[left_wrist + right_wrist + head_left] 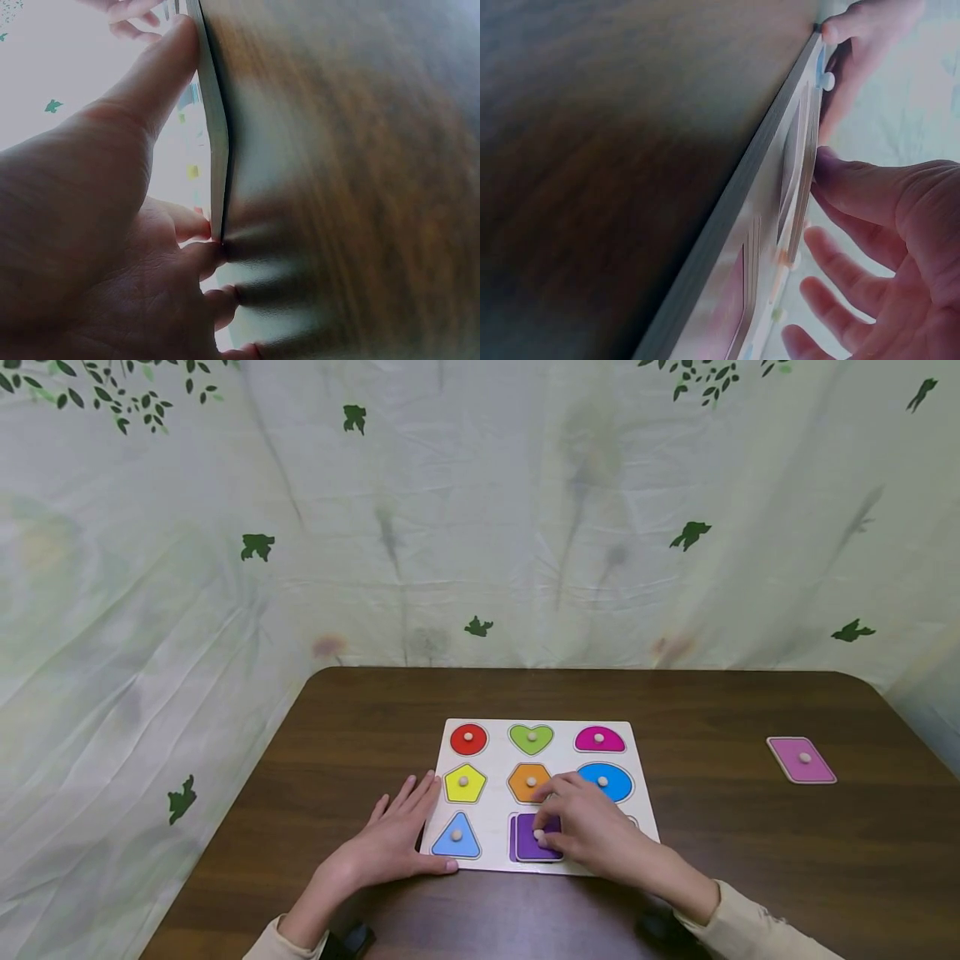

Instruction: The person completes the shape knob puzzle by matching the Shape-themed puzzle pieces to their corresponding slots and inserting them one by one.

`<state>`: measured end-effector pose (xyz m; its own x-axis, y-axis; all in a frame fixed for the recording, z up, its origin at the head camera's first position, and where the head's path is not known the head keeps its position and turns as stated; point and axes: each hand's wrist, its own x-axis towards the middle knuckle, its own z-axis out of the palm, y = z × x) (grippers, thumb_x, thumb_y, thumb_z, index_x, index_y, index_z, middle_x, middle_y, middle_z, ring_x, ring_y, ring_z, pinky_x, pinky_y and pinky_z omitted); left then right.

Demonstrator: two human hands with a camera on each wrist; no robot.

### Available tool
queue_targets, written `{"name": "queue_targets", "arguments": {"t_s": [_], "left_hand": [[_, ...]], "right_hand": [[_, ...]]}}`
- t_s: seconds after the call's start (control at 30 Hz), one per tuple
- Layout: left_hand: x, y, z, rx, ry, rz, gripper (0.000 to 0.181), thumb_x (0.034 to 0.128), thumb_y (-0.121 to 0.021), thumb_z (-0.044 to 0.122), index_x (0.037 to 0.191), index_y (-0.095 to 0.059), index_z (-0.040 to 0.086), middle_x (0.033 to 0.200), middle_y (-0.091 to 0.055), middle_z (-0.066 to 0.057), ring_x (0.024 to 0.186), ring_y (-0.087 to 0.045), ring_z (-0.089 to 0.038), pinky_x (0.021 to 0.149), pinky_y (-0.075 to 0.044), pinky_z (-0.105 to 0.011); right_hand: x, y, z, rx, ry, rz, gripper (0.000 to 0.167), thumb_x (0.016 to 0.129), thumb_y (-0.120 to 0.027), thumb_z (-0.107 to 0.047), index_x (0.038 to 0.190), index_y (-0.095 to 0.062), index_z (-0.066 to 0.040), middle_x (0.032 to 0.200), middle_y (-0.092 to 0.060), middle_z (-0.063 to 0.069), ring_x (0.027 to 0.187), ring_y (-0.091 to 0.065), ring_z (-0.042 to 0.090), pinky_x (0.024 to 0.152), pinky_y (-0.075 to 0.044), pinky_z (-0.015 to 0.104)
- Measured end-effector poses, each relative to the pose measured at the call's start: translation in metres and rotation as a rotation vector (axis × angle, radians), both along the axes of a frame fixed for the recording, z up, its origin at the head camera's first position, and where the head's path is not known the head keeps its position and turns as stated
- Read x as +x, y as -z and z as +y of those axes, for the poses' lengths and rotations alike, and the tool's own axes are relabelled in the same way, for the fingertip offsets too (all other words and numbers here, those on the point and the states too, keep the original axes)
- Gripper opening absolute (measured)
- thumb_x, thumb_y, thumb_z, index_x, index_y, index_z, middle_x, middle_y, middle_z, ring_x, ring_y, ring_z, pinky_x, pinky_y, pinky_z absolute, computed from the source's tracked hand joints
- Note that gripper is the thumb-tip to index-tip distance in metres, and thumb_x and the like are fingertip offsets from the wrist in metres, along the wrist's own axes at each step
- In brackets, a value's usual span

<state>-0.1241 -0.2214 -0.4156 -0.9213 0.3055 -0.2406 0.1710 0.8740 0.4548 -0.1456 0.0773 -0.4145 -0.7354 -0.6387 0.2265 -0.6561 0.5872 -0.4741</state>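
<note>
A white shape-puzzle board (pixel 497 810) lies on the table. My right hand (pixel 596 831) pinches the small knob of a purple square piece (pixel 528 845) between thumb and index finger. The square sits slightly to the right of its purple recess, part of which shows along its left side. Seen from the right wrist, the square's edge (pixel 804 195) is tilted over the recess. My left hand (pixel 393 843) rests at the board's left side with fingers extended; its thumb (pixel 169 56) lies on the near edge. The right hand partly hides the lower-right slot, which looks pink inside in the right wrist view.
Other knobbed pieces sit in the board, among them a blue triangle (pixel 456 843), an orange hexagon (pixel 521 781) and a blue oval (pixel 617 782). A pink rhombus-like piece (pixel 801 762) lies apart on the brown table (pixel 720 827) at the right. A leaf-patterned curtain (pixel 480 527) hangs behind.
</note>
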Motion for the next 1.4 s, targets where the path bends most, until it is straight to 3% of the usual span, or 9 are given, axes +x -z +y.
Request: {"name": "queue_targets", "arguments": {"t_s": [0.8,0.97,1.13,1.27,1.4], "left_hand": [[0.000,-0.001,0.001,0.002,0.002,0.004,0.118,0.0708,-0.077,0.064,0.158,-0.019,0.009,0.163,-0.015,-0.008,0.149,-0.005,-0.035,0.112,-0.006,-0.066],[0.000,-0.002,0.001,0.004,0.006,0.005,0.118,0.0709,-0.077,0.063,0.158,-0.019,0.009,0.163,-0.015,-0.008,0.149,-0.005,-0.035,0.112,-0.006,-0.066],[0.001,-0.003,0.001,0.006,0.009,0.008,0.118,0.0714,-0.076,0.064,0.158,-0.019,0.009,0.164,-0.015,-0.008,0.149,-0.005,-0.035,0.112,-0.006,-0.066],[0.000,-0.002,0.000,0.008,0.006,0.003,0.118,0.0712,-0.076,0.065,0.158,-0.018,0.009,0.164,-0.015,-0.008,0.149,-0.005,-0.035,0.112,-0.006,-0.066],[0.000,-0.002,0.000,0.011,0.000,-0.009,0.119,0.0706,-0.076,0.065,0.158,-0.018,0.010,0.164,-0.014,-0.008,0.149,-0.004,-0.035,0.112,-0.005,-0.066]], "right_hand": [[-0.003,0.000,-0.007,0.077,0.036,-0.051,0.016,0.076,-0.086,-0.021,0.088,-0.077,-0.024,0.122,-0.062,0.001,0.121,-0.048,0.024,0.094,-0.044,0.047],[-0.003,0.000,0.008,0.027,0.056,-0.041,0.014,0.079,-0.083,-0.019,0.090,-0.076,-0.025,0.123,-0.062,-0.001,0.120,-0.048,0.023,0.096,-0.042,0.048],[-0.004,-0.001,0.030,-0.009,0.077,0.045,0.015,0.079,-0.080,-0.014,0.089,-0.074,-0.023,0.120,-0.061,0.001,0.116,-0.049,0.024,0.093,-0.045,0.046],[-0.005,-0.001,0.046,-0.010,0.114,0.088,0.017,0.077,-0.083,-0.014,0.089,-0.074,-0.022,0.118,-0.063,0.002,0.116,-0.051,0.026,0.093,-0.047,0.046],[-0.004,-0.002,0.063,0.022,0.181,0.078,0.021,0.075,-0.086,-0.016,0.091,-0.074,-0.022,0.119,-0.064,0.004,0.117,-0.051,0.028,0.091,-0.050,0.048]]}}
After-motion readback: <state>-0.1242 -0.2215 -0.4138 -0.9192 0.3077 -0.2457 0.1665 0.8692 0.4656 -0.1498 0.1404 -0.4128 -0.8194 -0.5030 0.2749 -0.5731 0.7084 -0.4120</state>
